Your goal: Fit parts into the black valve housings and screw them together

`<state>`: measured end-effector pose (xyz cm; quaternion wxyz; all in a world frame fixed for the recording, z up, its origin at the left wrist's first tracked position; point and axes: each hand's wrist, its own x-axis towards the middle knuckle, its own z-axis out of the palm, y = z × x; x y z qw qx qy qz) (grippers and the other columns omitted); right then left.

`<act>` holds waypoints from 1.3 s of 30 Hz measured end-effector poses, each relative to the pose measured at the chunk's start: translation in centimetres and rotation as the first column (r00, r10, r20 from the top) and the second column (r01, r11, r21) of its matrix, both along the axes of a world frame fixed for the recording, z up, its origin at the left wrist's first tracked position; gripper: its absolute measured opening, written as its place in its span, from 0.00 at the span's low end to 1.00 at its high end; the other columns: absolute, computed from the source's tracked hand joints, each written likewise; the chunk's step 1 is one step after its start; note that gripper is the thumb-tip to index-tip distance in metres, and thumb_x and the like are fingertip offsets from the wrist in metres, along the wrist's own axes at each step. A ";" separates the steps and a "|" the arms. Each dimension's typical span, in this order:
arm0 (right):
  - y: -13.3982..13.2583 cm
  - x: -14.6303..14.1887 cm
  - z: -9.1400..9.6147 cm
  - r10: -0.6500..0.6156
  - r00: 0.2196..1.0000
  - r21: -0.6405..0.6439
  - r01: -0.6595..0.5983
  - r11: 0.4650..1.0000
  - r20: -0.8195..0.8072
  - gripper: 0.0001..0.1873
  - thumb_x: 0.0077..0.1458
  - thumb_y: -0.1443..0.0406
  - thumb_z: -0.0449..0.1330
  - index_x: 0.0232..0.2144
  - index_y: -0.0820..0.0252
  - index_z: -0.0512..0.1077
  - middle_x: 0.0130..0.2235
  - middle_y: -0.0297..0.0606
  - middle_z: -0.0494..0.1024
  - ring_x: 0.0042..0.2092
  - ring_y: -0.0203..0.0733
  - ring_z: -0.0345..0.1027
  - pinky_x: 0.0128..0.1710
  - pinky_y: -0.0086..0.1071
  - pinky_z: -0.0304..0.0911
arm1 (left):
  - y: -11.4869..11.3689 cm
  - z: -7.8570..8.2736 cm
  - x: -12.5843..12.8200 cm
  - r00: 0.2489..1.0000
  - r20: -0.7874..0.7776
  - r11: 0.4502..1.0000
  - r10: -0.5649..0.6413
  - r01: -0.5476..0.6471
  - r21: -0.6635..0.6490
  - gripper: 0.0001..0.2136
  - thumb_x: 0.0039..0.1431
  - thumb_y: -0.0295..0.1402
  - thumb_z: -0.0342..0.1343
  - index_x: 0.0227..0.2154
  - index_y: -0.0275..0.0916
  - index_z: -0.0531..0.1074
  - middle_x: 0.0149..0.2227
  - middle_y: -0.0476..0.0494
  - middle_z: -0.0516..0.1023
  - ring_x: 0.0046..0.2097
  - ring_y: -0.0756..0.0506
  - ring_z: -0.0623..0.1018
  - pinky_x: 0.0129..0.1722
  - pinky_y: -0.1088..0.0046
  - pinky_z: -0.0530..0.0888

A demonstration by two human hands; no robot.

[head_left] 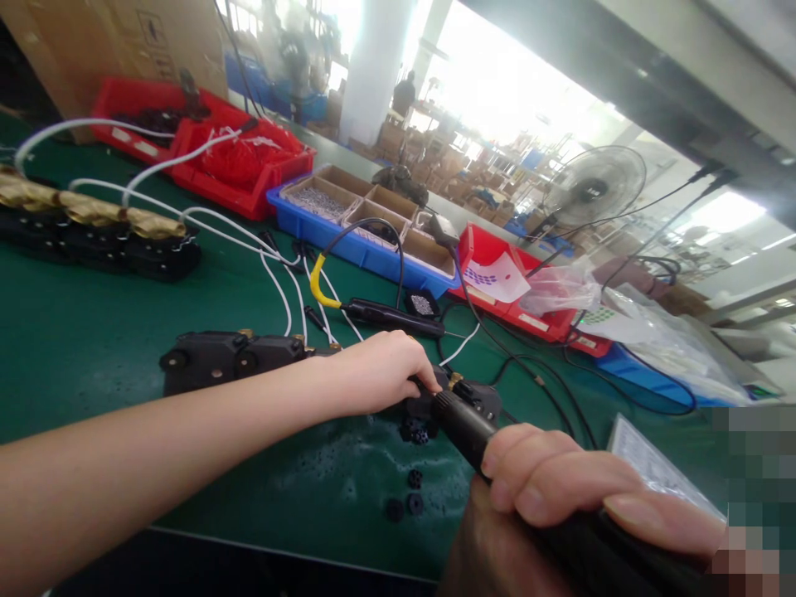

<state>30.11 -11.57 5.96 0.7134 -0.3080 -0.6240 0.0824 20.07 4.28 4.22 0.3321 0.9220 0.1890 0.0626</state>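
My left hand (379,369) is closed over a black plastic part (463,396) on the green mat (93,340), holding it down. My right hand (560,485) grips a black power screwdriver (463,427), its tip set against that part. Left of my hand lie two more black parts (227,361) with brass fittings and white wires (283,290). Small black round pieces (411,479) lie loose on the mat just below the tool.
A soldering-type pen (389,315) with a yellow-ended cable lies behind my hands. Red bins (249,166), a blue tray (366,249) of divided boxes with screws, and plastic bags (647,327) line the back. A row of black parts with brass sleeves (93,228) sits at left. A fan (594,186) stands behind.
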 end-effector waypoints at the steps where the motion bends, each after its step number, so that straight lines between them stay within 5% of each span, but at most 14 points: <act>1: 0.0 0.0 -0.1 -0.015 1.000 -0.026 0.015 1.000 0.008 0.10 0.69 0.69 0.52 0.49 0.63 0.71 0.34 0.39 0.75 0.31 0.42 0.68 0.29 0.38 0.66 | 0.0 -0.1 0.0 1.000 -0.004 1.000 0.010 -0.010 -0.012 0.13 0.57 0.23 0.64 0.43 0.46 0.82 0.51 0.43 0.80 0.55 0.40 0.78 0.55 0.68 0.72; 8: 0.0 0.3 -1.0 -0.143 0.990 0.015 0.143 0.990 0.014 0.10 0.67 0.67 0.55 0.49 0.59 0.70 0.30 0.36 0.72 0.27 0.40 0.66 0.26 0.36 0.66 | 0.5 -0.6 0.3 0.999 0.039 0.997 0.037 -0.034 -0.075 0.14 0.51 0.23 0.67 0.40 0.44 0.83 0.44 0.44 0.83 0.50 0.42 0.80 0.51 0.72 0.74; 18: 0.9 -1.6 1.0 -0.181 0.983 -0.064 0.182 0.981 0.017 0.06 0.66 0.62 0.62 0.37 0.59 0.71 0.24 0.32 0.68 0.22 0.36 0.62 0.25 0.33 0.65 | 0.4 -0.2 0.8 0.997 0.065 0.998 0.040 -0.036 -0.055 0.14 0.49 0.20 0.68 0.37 0.43 0.83 0.40 0.45 0.83 0.44 0.44 0.81 0.46 0.72 0.75; 22: 0.4 -1.0 0.0 -0.219 0.973 -0.001 0.220 0.976 -0.066 0.07 0.67 0.61 0.59 0.44 0.57 0.70 0.26 0.32 0.67 0.22 0.36 0.59 0.23 0.33 0.65 | 0.2 0.4 0.3 0.999 0.047 1.000 -0.003 0.003 0.007 0.15 0.51 0.22 0.68 0.41 0.44 0.82 0.43 0.45 0.83 0.49 0.42 0.80 0.51 0.69 0.75; 25: -0.2 -0.4 -0.5 -0.229 0.973 0.024 0.230 0.973 -0.042 0.06 0.67 0.59 0.59 0.43 0.52 0.68 0.23 0.28 0.60 0.17 0.32 0.50 0.16 0.26 0.55 | -0.2 1.2 -1.3 0.998 0.056 0.994 -0.020 0.014 0.107 0.26 0.50 0.25 0.69 0.54 0.46 0.75 0.54 0.42 0.78 0.54 0.39 0.77 0.54 0.66 0.74; 27: -0.4 -0.2 -0.6 -0.234 0.972 -0.015 0.234 0.972 -0.030 0.03 0.69 0.60 0.57 0.41 0.51 0.68 0.21 0.27 0.56 0.16 0.31 0.46 0.14 0.24 0.49 | -0.6 1.6 -2.7 0.998 0.065 0.973 0.019 -0.034 0.229 0.33 0.48 0.30 0.72 0.59 0.43 0.69 0.58 0.39 0.74 0.56 0.37 0.76 0.55 0.63 0.73; 30: -0.5 -0.2 -0.8 -0.234 0.971 0.001 0.234 0.972 -0.043 0.05 0.71 0.58 0.54 0.44 0.49 0.68 0.21 0.27 0.55 0.16 0.32 0.48 0.15 0.25 0.52 | -1.3 1.3 -4.6 0.996 0.022 0.911 0.088 -0.089 0.402 0.40 0.44 0.37 0.75 0.60 0.34 0.66 0.56 0.34 0.74 0.57 0.34 0.74 0.59 0.57 0.69; 33: -0.2 -0.2 -0.8 -0.142 0.990 0.057 0.143 0.988 -0.021 0.11 0.69 0.55 0.58 0.48 0.52 0.69 0.23 0.29 0.62 0.19 0.33 0.56 0.18 0.28 0.60 | -1.8 0.5 -5.4 0.996 -0.042 0.881 0.076 -0.047 0.470 0.36 0.45 0.36 0.74 0.56 0.33 0.67 0.53 0.35 0.75 0.55 0.36 0.75 0.63 0.53 0.64; 36: 0.3 -1.0 -0.2 -0.037 0.999 -0.046 0.038 0.998 0.017 0.12 0.68 0.55 0.59 0.47 0.55 0.70 0.27 0.32 0.68 0.24 0.37 0.64 0.24 0.32 0.66 | -2.1 -0.1 -5.3 0.997 -0.039 0.871 0.062 -0.035 0.490 0.25 0.51 0.33 0.70 0.51 0.32 0.70 0.50 0.37 0.76 0.53 0.37 0.75 0.62 0.54 0.66; 39: 0.6 -2.0 0.2 -0.087 0.993 -0.039 0.084 0.996 -0.085 0.12 0.69 0.55 0.58 0.43 0.58 0.70 0.26 0.33 0.69 0.25 0.38 0.64 0.25 0.33 0.66 | -2.0 -0.1 -5.0 0.997 -0.030 0.868 0.067 -0.043 0.496 0.22 0.52 0.33 0.69 0.48 0.31 0.71 0.47 0.36 0.76 0.51 0.36 0.76 0.57 0.57 0.71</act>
